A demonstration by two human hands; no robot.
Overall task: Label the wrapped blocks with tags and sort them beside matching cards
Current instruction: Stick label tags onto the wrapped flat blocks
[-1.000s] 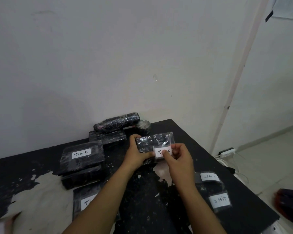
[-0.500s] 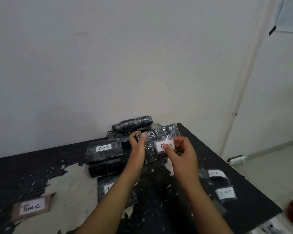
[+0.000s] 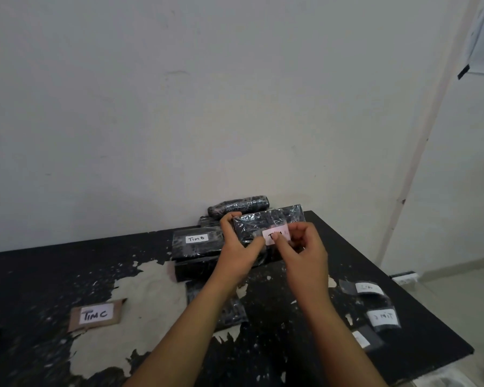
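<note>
My left hand grips the wrapped block; right hand pinches its tag (slick film): it may peel.

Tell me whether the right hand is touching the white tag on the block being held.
Touching. The head view shows the right hand with its thumb and fingertip pressed on the white tag, covering part of the writing, on the wrapped block held by the left hand.

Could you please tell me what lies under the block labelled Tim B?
The Tim B block rests on another black wrapped block, whose front edge shows. The left hand hides their right ends.
</note>
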